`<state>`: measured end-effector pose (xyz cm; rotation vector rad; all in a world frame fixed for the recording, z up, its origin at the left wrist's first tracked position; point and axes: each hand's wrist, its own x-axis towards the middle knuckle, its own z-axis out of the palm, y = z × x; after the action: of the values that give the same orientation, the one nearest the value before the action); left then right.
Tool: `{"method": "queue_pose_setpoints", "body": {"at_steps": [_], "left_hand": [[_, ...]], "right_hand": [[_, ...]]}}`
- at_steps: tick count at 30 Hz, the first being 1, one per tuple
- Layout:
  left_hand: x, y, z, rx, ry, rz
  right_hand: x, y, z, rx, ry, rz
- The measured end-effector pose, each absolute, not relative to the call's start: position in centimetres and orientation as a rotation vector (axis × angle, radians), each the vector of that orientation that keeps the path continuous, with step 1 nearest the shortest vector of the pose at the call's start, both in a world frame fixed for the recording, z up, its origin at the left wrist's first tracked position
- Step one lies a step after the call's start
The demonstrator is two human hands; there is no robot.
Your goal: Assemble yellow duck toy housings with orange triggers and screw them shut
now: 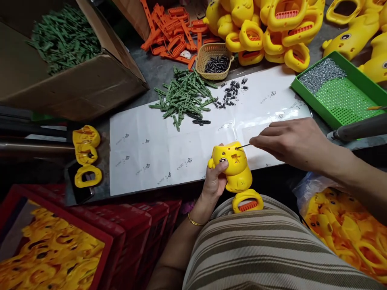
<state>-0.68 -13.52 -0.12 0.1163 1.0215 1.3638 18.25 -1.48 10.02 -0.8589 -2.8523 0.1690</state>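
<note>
My left hand [216, 177] is closed around a yellow animal-shaped plastic toy [239, 175], its thumb pressed beside the printed eye. The toy has small round holes, a square opening in its face and a loop handle with an orange ribbed trigger [248, 206] near my lap. In my right hand [284, 141] is a thin dark rod-like tool [245, 145], pinched between the fingers. Its tip is at a hole near the toy's upper edge; whether it is inside I cannot tell. Beyond the hands lie green plastic strips [184, 94] and small dark springs [232, 94] on a white sheet [151, 153].
A yellow basket [199, 67] holds dark springs. Small metal pieces fill part of a green tray [367, 114], near a power screwdriver [359, 128]. Around stand a cardboard box [99, 80], orange parts [175, 32], piled yellow toys [250, 12], yellow half-shells [86, 143] and red crates [121, 237].
</note>
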Motion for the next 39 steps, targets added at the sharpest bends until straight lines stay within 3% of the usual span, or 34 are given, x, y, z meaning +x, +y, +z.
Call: {"method": "queue_pose_setpoints", "body": {"at_steps": [5, 12, 20, 28, 39], "left_hand": [[-0.5, -13.4, 0.1, 0.132, 1.002, 1.369], [0.2, -12.9, 0.5, 0.152, 0.993, 1.372], [-0.5, -13.3, -0.1, 0.079, 1.002, 1.390], [-0.4, -13.4, -0.2, 0.056, 0.990, 1.374], [0.0, -13.3, -0.1, 0.138, 0.972, 1.380]], "right_hand": [[16.2, -1.0, 11.7, -0.658, -3.068, 0.053], [12.9, -1.4, 13.0, -0.457, -2.933, 0.423], [14.6, -1.7, 10.9, -0.521, -2.974, -0.266], [18.4, -3.3, 8.4, -0.833, -2.635, -0.018], [15.6, -3.6, 9.1, -0.577, -2.808, -0.190]]}}
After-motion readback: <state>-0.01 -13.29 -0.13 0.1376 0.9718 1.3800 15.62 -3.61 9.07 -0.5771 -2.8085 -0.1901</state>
